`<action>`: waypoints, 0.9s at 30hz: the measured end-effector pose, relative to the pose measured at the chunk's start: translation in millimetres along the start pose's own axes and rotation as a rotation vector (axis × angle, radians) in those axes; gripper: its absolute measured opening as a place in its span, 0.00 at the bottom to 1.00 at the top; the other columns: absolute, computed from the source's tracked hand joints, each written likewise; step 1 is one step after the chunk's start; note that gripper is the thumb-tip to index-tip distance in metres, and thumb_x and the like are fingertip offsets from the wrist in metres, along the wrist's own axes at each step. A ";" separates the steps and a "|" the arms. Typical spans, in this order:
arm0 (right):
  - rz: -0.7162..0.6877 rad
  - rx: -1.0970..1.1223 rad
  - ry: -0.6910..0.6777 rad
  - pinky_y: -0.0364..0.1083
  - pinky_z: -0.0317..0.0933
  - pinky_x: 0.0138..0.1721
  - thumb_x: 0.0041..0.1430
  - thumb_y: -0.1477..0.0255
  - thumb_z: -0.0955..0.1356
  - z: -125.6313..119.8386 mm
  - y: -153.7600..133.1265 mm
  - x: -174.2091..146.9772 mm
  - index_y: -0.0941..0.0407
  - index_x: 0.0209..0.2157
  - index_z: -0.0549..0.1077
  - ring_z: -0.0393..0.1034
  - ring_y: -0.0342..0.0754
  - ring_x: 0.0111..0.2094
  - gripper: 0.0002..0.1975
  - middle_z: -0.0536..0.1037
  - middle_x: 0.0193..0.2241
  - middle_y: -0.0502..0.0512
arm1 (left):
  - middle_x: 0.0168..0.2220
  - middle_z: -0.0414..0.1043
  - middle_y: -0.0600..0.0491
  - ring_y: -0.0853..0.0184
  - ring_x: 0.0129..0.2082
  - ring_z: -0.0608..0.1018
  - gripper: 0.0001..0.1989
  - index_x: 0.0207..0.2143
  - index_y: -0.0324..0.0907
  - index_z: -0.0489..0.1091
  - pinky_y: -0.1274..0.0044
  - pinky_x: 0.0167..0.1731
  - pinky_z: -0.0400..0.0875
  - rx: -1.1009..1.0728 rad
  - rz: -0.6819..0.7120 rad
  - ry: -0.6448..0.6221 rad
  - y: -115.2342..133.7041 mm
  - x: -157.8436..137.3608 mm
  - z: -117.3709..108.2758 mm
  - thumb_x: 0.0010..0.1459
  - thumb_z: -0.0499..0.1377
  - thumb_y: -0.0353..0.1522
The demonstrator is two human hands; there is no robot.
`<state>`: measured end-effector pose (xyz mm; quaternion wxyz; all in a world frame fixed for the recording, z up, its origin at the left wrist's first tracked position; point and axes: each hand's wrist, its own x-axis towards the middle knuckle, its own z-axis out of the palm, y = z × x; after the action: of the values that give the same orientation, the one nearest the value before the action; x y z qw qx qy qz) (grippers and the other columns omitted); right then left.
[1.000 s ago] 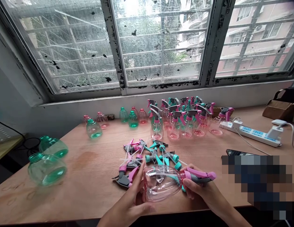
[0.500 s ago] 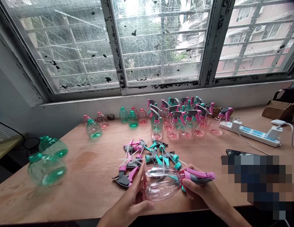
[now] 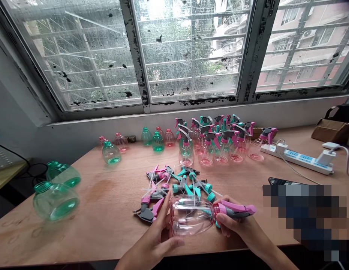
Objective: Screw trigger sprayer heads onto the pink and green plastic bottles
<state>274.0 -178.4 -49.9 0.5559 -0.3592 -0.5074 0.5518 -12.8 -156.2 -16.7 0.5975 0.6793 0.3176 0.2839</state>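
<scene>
A clear pink spray bottle (image 3: 191, 221) lies on its side between my hands, its base to the left. My left hand (image 3: 160, 234) grips the base end, fingers behind it and thumb below. At the neck, my right hand (image 3: 233, 223) is closed around the collar of the pink and grey trigger sprayer (image 3: 236, 210), which sits on the bottle's mouth. Just beyond the bottle lies a pile of loose sprayer heads: pink and grey ones (image 3: 147, 212) to the left, teal ones (image 3: 185, 183) to the right, with thin dip tubes sticking out.
Green bottles without heads (image 3: 56, 204) stand at the left, and more green and pink ones (image 3: 158, 142) near the wall. Several bottles with sprayers (image 3: 210, 150) cluster at the back. A power strip (image 3: 298, 159) with cables, a phone (image 3: 286, 181) and a brown box (image 3: 333, 129) are at the right.
The bottle has turned slightly about its long axis. My left thumb has shifted a little; my right hand stays at the sprayer collar.
</scene>
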 end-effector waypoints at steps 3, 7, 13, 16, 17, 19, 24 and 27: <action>0.013 -0.015 0.012 0.40 0.60 0.22 0.60 0.60 0.76 0.3 -0.3 -0.1 0.51 0.35 0.76 0.65 0.42 0.19 0.11 0.73 0.20 0.44 | 0.78 0.30 0.55 0.52 0.76 0.38 0.53 0.74 0.55 0.33 0.62 0.73 0.37 0.048 -0.015 0.008 -1.9 -1.5 -3.3 0.62 0.66 0.46; 0.017 -0.009 0.008 0.39 0.59 0.22 0.60 0.60 0.76 0.7 -0.3 -0.1 0.51 0.35 0.76 0.64 0.41 0.19 0.11 0.73 0.21 0.43 | 0.78 0.34 0.56 0.52 0.76 0.38 0.47 0.75 0.55 0.38 0.61 0.73 0.34 0.102 -0.048 0.018 -4.7 -3.7 -6.1 0.64 0.64 0.47; 0.015 -0.017 0.009 0.40 0.60 0.22 0.60 0.59 0.76 1.1 -1.4 -0.1 0.51 0.35 0.75 0.64 0.42 0.19 0.12 0.72 0.21 0.43 | 0.78 0.32 0.54 0.52 0.76 0.43 0.48 0.73 0.60 0.27 0.62 0.72 0.46 0.025 0.024 -0.006 -1.2 -1.4 0.1 0.67 0.60 0.46; 0.028 -0.022 0.003 0.40 0.59 0.22 0.59 0.58 0.76 1.6 -1.7 -0.2 0.52 0.35 0.75 0.64 0.42 0.19 0.13 0.73 0.21 0.44 | 0.78 0.33 0.53 0.52 0.76 0.44 0.55 0.72 0.61 0.22 0.64 0.71 0.49 -0.026 0.015 -0.004 -1.4 0.4 1.0 0.64 0.65 0.44; 0.034 -0.017 -0.001 0.41 0.59 0.22 0.59 0.58 0.76 1.8 -1.7 -0.3 0.52 0.36 0.75 0.63 0.42 0.19 0.14 0.73 0.20 0.44 | 0.78 0.33 0.53 0.51 0.76 0.43 0.58 0.72 0.61 0.21 0.64 0.71 0.50 -0.045 0.023 -0.006 -2.4 1.1 0.4 0.62 0.67 0.43; 0.040 -0.005 -0.008 0.40 0.59 0.23 0.59 0.58 0.77 2.2 -1.6 -0.5 0.52 0.37 0.75 0.63 0.41 0.19 0.14 0.73 0.20 0.44 | 0.78 0.35 0.51 0.49 0.76 0.44 0.59 0.73 0.59 0.24 0.62 0.71 0.50 -0.081 0.052 -0.024 -5.4 2.4 -1.5 0.60 0.69 0.43; 0.053 -0.015 0.003 0.41 0.58 0.23 0.59 0.58 0.77 2.2 -1.8 -0.8 0.52 0.37 0.75 0.63 0.42 0.19 0.14 0.73 0.21 0.44 | 0.78 0.38 0.52 0.50 0.76 0.44 0.49 0.75 0.56 0.35 0.62 0.72 0.49 -0.067 0.039 -0.056 -7.3 3.2 -3.9 0.65 0.65 0.41; 0.029 -0.016 -0.001 0.40 0.59 0.23 0.59 0.58 0.76 1.2 -2.1 -0.4 0.51 0.36 0.76 0.64 0.42 0.20 0.13 0.72 0.21 0.44 | 0.77 0.43 0.50 0.50 0.75 0.51 0.50 0.75 0.57 0.32 0.63 0.70 0.54 -0.042 0.027 -0.014 -2.3 2.0 -1.0 0.65 0.66 0.41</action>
<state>273.5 -179.3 -47.7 0.5446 -0.3709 -0.5067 0.5560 -12.6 -153.9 -18.9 0.6101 0.6727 0.2983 0.2937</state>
